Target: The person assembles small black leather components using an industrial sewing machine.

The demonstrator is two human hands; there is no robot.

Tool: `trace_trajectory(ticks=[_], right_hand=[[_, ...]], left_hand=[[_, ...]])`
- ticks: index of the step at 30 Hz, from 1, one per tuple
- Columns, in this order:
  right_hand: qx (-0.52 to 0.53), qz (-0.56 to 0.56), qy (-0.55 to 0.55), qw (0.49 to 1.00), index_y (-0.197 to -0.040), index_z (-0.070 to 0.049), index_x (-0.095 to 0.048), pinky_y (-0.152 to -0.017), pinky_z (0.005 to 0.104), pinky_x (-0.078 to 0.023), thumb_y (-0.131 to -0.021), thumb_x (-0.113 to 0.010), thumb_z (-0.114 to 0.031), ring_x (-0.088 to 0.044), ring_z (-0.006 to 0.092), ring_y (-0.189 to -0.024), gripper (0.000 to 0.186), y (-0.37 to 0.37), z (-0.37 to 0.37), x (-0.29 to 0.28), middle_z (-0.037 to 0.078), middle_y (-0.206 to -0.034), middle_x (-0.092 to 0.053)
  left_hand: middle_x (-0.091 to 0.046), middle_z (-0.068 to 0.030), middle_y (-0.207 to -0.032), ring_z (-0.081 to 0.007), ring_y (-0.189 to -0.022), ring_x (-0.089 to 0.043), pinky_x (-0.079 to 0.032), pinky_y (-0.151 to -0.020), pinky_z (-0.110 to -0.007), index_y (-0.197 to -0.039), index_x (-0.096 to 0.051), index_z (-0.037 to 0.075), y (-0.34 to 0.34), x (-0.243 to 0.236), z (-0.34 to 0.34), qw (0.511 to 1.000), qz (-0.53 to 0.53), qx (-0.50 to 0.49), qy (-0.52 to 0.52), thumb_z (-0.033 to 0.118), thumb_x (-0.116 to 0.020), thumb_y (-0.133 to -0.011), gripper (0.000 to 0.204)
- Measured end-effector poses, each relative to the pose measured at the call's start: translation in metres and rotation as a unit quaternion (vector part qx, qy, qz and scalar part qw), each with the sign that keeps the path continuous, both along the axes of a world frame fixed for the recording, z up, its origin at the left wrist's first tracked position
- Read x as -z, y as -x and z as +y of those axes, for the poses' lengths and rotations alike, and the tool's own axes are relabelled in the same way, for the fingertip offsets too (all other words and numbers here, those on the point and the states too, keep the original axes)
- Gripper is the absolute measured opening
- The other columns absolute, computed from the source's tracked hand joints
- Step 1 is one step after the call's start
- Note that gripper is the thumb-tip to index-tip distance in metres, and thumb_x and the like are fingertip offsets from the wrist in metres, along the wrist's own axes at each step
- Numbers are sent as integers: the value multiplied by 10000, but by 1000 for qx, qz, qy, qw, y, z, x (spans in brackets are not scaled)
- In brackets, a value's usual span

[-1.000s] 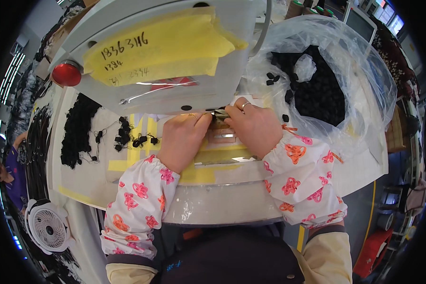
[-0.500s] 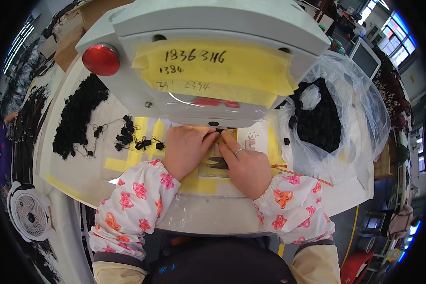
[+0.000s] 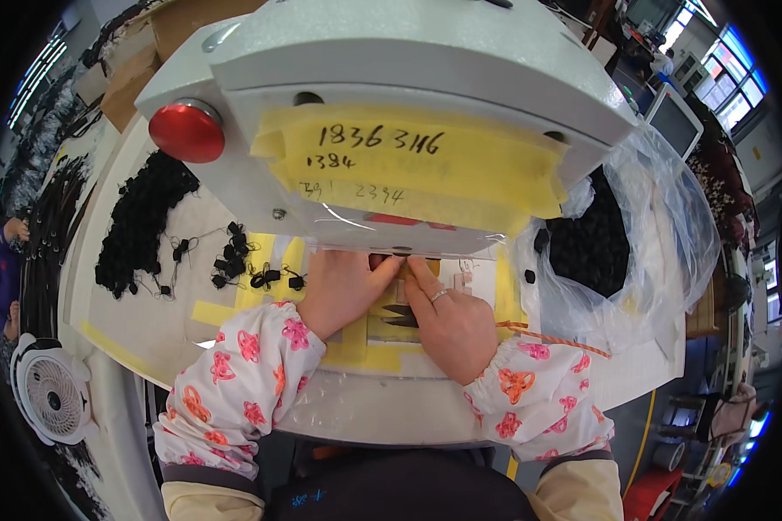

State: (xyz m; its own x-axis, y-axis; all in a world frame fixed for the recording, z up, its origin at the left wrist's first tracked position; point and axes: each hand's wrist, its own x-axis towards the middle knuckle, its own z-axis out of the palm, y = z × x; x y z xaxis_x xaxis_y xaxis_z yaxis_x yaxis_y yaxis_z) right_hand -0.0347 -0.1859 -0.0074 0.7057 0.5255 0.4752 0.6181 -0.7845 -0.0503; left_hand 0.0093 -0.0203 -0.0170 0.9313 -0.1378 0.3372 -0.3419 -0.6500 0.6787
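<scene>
My left hand and my right hand meet at the fingertips, under the front edge of a grey-white machine head. Both are closed, the left pinching a small black piece that now hardly shows between the fingers and the machine. My right index finger points to the same spot. Dark pointed blades of thread snips stick out from beneath my right palm; their handles are hidden. An orange cord trails off to the right of that hand. Yellow tape covers the work surface below.
Left on the table lie a heap of black pieces and several loose threaded ones. A clear plastic bag with more black pieces stands right. A red button juts from the machine; a white fan sits at left.
Machine, table and hands all appear slightly lower in the picture. The fingers keep nearly the same pose; the black piece between the fingertips showed more plainly before.
</scene>
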Motion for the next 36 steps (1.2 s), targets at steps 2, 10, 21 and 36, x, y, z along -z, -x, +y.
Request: trace_trajectory(ticks=[2,10,21,36], right_hand=[[4,-7,4,1000,-922,-14,-622,-441,280,-464,-724,-570,-54,-557,142,-497,209,0,2,-1,135,-1168,-596],[15,6,33,999,-962,2,-606,-436,275,-456,-719,-569,-51,-552,140,-493,251,3,2,-5,147,-1163,-597],[23,12,35,999,-958,0,-589,-463,282,-472,-725,-567,-57,-579,157,-536,241,4,3,-5,147,-1125,-604],[22,39,45,998,-968,6,-578,-469,279,-476,-746,-554,-58,-586,160,-534,232,5,6,-10,150,-1129,-596]], left_hand=[[-594,-79,-636,-270,-591,-575,-442,-540,-378,-791,-637,52,-2,2,0,999,-32,10,12,212,-628,-758,163],[-605,-109,-663,-298,-607,-570,-439,-539,-386,-778,-623,43,-4,9,5,995,-68,37,-61,175,-598,-758,136],[-619,-50,-701,-231,-658,-621,-477,-545,-362,-853,-636,117,-4,12,8,936,-244,52,-249,143,-563,-760,121],[-611,-86,-648,-241,-602,-604,-456,-500,-370,-805,-646,106,1,8,11,961,-89,53,-256,179,-538,-803,130]])
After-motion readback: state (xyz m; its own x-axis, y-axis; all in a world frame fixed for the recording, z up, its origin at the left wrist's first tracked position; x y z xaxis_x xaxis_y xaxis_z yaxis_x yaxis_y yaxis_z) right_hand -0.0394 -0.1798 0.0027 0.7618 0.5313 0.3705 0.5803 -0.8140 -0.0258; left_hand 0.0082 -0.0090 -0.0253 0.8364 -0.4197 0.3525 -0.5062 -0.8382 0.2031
